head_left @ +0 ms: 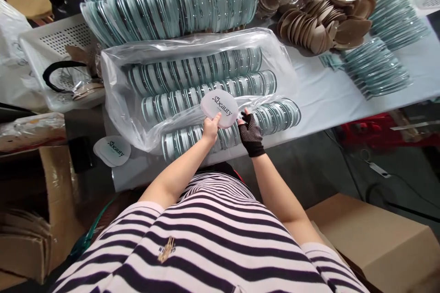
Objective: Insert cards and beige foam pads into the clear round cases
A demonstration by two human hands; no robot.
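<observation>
Over the table's (pixel 323 96) near edge, both hands pinch one white case (pixel 220 108): left hand (pixel 210 129) bare, right hand (pixel 250 132) gloved. One case (pixel 112 150) lies finished at left; bagged discs (pixel 206 87) remain.

Rows of round teal-rimmed mirror discs (pixel 202 83) lie in a clear plastic bag (pixel 117 96) on the pale tabletop (pixel 319 96); tan round pads (pixel 323 23) heap behind, to the right.

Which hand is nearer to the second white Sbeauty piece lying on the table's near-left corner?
Left. The left hand holds the raised white disc and is closer to the lying piece; the gloved right hand is farther, on the disc's other side.
</observation>
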